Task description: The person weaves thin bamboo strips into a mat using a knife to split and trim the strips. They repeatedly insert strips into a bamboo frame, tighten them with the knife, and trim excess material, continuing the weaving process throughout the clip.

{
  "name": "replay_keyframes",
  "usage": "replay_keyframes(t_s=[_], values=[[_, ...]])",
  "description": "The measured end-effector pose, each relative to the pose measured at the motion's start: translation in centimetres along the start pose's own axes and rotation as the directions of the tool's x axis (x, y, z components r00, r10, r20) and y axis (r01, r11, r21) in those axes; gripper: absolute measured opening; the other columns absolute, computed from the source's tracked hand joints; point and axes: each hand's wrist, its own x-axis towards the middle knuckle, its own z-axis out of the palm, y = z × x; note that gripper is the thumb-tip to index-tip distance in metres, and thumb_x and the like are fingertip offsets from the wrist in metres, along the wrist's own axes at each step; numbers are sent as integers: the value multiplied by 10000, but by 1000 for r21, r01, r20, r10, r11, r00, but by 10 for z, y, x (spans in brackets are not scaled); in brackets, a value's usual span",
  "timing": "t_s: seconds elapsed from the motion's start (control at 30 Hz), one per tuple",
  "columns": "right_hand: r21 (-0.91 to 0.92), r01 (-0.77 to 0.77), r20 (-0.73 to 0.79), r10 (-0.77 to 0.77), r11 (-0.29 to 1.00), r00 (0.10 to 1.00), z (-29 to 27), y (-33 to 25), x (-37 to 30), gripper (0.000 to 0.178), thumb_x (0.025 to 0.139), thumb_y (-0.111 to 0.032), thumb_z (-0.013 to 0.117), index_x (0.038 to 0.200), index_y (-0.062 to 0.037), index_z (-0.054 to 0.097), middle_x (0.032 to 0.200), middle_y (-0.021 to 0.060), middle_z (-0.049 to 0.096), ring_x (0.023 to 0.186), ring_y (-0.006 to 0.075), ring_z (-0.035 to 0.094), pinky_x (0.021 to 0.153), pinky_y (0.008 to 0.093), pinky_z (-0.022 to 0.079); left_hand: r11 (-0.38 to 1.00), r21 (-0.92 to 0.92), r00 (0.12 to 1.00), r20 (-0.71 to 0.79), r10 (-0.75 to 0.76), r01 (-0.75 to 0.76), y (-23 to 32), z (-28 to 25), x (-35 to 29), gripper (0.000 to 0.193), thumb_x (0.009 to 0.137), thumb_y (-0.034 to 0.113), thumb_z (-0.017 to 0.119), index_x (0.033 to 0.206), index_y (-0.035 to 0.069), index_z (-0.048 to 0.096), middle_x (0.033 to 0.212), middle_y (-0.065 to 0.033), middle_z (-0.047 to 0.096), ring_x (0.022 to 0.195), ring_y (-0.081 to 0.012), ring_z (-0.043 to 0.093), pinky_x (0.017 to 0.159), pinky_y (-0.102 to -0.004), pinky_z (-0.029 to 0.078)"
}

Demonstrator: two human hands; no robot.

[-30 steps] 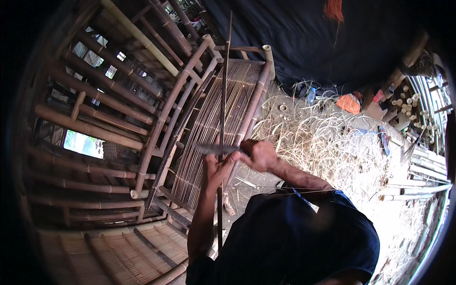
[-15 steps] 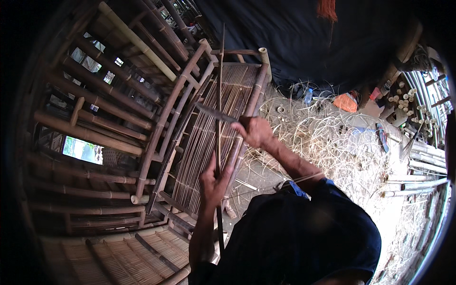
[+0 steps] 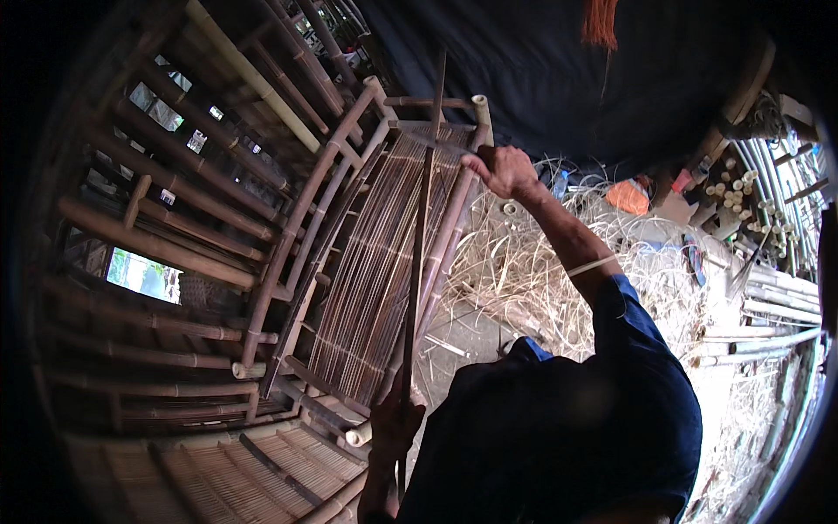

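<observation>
A long, narrow bamboo strip (image 3: 419,262) runs lengthwise above a slatted bamboo bench (image 3: 362,271), its far end reaching past the bench's back end. Close to my body, my left hand (image 3: 398,423) is wrapped round the near part of this strip. Farther off, over the bench's right rail, my right hand (image 3: 508,172) grips a knife (image 3: 447,146); the handle is hidden in the fist. The blade points left and lies across the far part of the strip, blurred enough that I cannot tell how deep it sits.
Bamboo railings and frames (image 3: 201,253) stand along the left. Pale shavings (image 3: 532,271) litter the floor at right, with an orange bag (image 3: 627,197) behind them. Cut bamboo poles (image 3: 759,332) lie at far right. A dark cloth (image 3: 559,79) hangs at the back.
My right hand and the knife have moved away from me along the strip. My left hand has drawn back toward my body, and the strip's far end has shifted right.
</observation>
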Motion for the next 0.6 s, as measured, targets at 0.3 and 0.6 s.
replay_keyframes(t_s=[0.3, 0.6], values=[[106, -75, -92, 85, 992, 992, -35, 24, 40, 881, 932, -758, 342, 1030, 35, 713, 955, 355, 664, 1001, 488, 650, 870, 520, 532, 963, 240, 991, 20, -132, 123, 0, 2, -45, 626, 881, 84, 664, 1478, 97, 477, 729, 36, 647, 521, -31, 494, 469, -214, 408], [83, -276, -326, 288, 958, 900, -99, 119, 127, 976, 913, -805, 300, 970, 85, 700, 1010, 352, 663, 1063, 515, 617, 919, 523, 500, 986, 46, 987, -33, -159, 160, -34, 0, -100, 555, 883, 171, 695, 1400, 63, 523, 652, -42, 582, 513, -156, 543, 446, -328, 403]])
